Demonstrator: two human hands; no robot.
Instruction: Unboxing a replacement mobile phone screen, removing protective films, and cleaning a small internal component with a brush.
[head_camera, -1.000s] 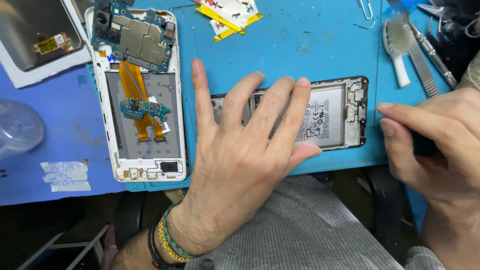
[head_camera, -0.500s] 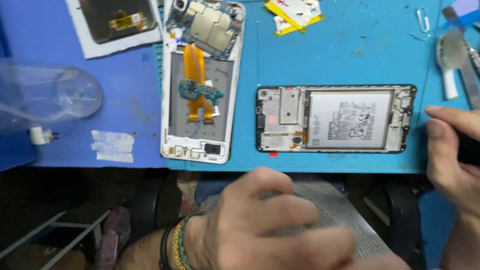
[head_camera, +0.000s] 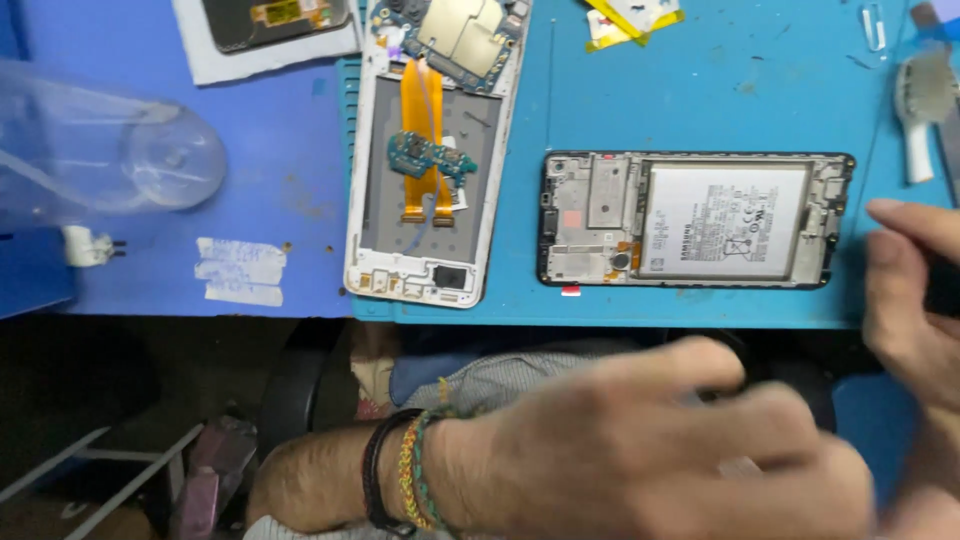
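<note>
An opened black phone (head_camera: 695, 220) lies on its side on the blue mat (head_camera: 700, 90), its white battery and inner frame showing. My left hand (head_camera: 640, 450) is blurred below the table's front edge, over my grey-clothed lap, with fingers curled and pointing right; beaded bands circle its wrist. It touches neither phone. My right hand (head_camera: 910, 300) sits at the right edge beside the black phone, fingers closed around a small dark object that is mostly hidden. A white phone frame (head_camera: 430, 170) with orange flex cables and a circuit board lies to the left.
A clear plastic bottle (head_camera: 100, 150) lies at the left. A detached screen panel (head_camera: 270, 25) rests at the top left. Yellow tape scraps (head_camera: 630, 20), a paper clip (head_camera: 873, 27) and a white brush (head_camera: 920, 100) lie along the back. A white tape label (head_camera: 240, 270) is stuck near the front edge.
My left hand lifted off the black phone and dropped below the table edge, sweeping right. The view shifted left, so the phones sit further right. My right hand stays at the right.
</note>
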